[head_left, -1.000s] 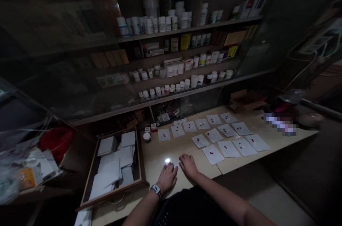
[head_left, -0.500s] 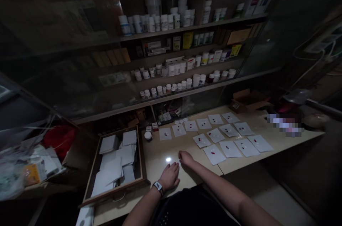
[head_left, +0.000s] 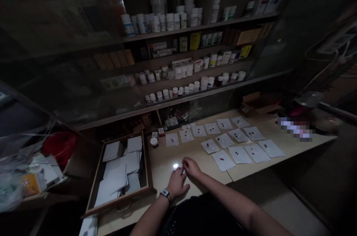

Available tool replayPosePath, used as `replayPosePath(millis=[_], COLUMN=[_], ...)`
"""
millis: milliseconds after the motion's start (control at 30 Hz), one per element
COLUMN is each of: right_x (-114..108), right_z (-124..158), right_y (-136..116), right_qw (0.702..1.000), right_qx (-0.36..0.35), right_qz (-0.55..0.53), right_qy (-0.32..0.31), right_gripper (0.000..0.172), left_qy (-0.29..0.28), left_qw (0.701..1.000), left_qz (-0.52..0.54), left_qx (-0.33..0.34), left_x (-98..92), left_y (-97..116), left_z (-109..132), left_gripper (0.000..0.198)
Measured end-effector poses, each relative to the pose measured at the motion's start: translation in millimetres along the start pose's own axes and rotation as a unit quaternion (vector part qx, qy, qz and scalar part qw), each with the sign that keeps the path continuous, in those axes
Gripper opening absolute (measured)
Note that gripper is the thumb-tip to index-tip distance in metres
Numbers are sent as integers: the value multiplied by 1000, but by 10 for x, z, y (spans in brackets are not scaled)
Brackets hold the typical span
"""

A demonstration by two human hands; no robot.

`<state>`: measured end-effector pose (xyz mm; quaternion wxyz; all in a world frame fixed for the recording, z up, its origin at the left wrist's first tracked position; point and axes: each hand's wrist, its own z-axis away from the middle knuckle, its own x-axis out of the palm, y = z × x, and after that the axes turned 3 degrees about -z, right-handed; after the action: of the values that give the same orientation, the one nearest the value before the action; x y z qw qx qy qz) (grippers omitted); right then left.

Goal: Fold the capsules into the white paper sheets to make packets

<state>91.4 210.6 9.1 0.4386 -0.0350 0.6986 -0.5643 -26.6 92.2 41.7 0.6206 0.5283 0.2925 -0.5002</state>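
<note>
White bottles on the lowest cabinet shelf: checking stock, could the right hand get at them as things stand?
Probably not: the cabinet's glass front stands between the right hand and the white bottles.

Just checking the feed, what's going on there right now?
A person's left hand and right hand rest touching on a pale counter, with nothing visible in them. To their right, white paper sheets, each with small red pills, lie in rows. An open drawer of white papers sits to the left, below shelves of medicine bottles.
</note>
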Motion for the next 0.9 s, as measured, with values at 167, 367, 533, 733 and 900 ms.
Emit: replayPosePath(millis=[167, 367, 533, 733, 900], right_x=[46, 61, 12, -18, -45], right_z=[38, 139, 221, 257, 306], right_y=[-48, -38, 14, -11, -17], right_qw=[1000, 999, 995, 985, 987], right_qx=[-13, -45, -75, -113, -101], right_qz=[12, 13, 27, 63, 62], right_qy=[-3, -26, -67, -116, -111], right_gripper=[26, 29, 29, 30, 28], left_qy=[8, 34, 47, 24, -1], left_qw=[1000, 999, 998, 998, 997], left_qz=[-10, -11, -25, -38, -38], left_qx=[11, 7, 17, 47, 62], left_x=[81, 188, 197, 97, 67], left_y=[-63, -115, -142, -125, -162], left_z=[2, 8, 38, 67, 73], left_gripper=[62, 61, 61, 57, 60])
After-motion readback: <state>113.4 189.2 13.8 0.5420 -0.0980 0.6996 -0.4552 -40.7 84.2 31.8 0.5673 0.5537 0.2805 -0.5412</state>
